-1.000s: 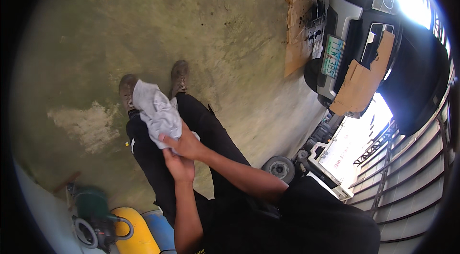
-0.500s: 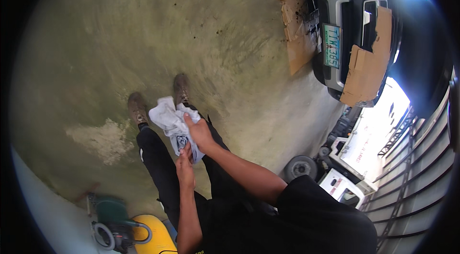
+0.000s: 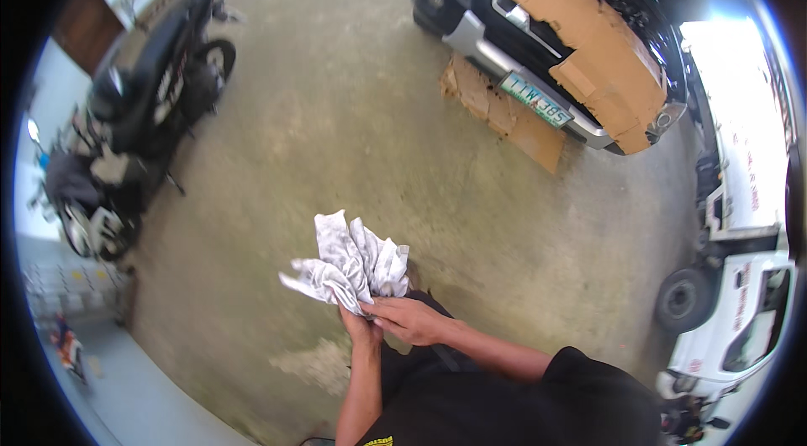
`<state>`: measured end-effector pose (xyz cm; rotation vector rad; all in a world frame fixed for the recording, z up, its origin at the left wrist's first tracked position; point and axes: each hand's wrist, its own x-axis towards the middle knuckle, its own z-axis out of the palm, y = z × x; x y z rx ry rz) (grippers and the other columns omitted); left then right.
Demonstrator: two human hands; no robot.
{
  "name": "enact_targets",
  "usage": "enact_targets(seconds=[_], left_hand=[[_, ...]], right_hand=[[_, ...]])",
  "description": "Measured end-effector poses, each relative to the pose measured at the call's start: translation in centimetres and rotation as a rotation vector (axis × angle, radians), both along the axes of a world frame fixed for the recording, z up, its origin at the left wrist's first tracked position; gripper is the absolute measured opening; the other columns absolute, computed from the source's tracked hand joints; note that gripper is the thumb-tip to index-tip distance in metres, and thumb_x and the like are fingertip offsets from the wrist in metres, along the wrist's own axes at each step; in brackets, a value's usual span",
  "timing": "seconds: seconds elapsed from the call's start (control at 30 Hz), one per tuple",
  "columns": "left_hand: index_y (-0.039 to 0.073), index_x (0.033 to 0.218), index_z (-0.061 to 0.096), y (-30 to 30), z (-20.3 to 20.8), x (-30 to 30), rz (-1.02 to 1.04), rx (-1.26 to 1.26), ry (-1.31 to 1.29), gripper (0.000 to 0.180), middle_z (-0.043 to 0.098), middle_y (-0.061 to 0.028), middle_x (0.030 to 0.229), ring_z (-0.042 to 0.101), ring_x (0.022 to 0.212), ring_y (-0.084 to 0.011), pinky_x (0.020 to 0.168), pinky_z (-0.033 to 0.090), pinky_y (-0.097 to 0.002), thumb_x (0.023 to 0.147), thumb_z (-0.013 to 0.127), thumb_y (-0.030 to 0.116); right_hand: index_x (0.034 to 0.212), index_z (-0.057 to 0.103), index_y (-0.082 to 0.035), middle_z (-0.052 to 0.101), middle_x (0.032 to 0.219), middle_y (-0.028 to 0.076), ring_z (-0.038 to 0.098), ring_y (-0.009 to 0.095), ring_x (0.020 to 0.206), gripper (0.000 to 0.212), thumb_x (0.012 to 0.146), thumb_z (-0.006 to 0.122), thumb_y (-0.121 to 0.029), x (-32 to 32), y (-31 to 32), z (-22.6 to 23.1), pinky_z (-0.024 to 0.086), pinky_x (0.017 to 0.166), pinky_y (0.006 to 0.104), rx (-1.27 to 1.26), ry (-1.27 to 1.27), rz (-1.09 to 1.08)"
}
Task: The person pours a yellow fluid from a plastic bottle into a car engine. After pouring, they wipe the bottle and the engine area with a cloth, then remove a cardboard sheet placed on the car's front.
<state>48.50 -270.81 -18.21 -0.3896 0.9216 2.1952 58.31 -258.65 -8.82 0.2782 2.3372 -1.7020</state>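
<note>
A crumpled white rag (image 3: 343, 257) with grey smudges is bunched between my two hands, its loose folds spreading up and to the left. My left hand (image 3: 360, 327) grips its lower end from below, the fingers partly hidden by cloth. Pressed against the same end from the right is my right hand (image 3: 410, 319), its fingers closed over the rag and close to the left hand. Both hands are in front of my body, over the concrete floor.
A dark vehicle front (image 3: 471, 26) with a cardboard sheet (image 3: 609, 68) over its open engine bay stands ahead right. More cardboard (image 3: 496, 105) lies under its bumper. A motorcycle (image 3: 155, 101) stands at left. A white truck (image 3: 740, 311) is at far right.
My view has swung round and up, bringing the motorcycle in and the vehicle nearer the middle. The rag is now held out farther, spread upward from my hands, which have come close together.
</note>
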Motion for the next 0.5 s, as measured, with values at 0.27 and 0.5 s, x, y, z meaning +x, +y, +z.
enact_targets(seconds=[0.27, 0.5], left_hand=[[0.003, 0.168, 0.045, 12.4, 14.0, -1.6, -0.642, 0.046, 0.474, 0.062, 0.06, -0.0097, 0.162, 0.059, 0.146, -0.0233, 0.126, 0.043, -0.0403, 0.12, 0.05, 0.041], [-0.005, 0.152, 0.059, 24.0, 17.4, 3.1, -0.596, -0.307, 0.973, 0.049, 0.067, -0.0146, 0.149, 0.06, 0.135, -0.0217, 0.116, 0.046, -0.0366, 0.122, 0.052, 0.033]], right_hand=[[0.158, 0.061, -0.013, 0.054, 0.166, 0.02, 0.049, 0.04, 0.156, 0.062, 0.097, 0.072, -0.016, 1.3, 14.3, 12.9, 0.046, 0.121, 0.0558, 0.855, 0.492, -0.547], [0.128, 0.069, -0.003, 0.073, 0.116, 0.022, 0.073, 0.044, 0.101, 0.035, 0.093, 0.072, -0.006, 5.1, 20.0, 13.8, 0.06, 0.084, 0.05, 0.553, 0.635, -0.825]])
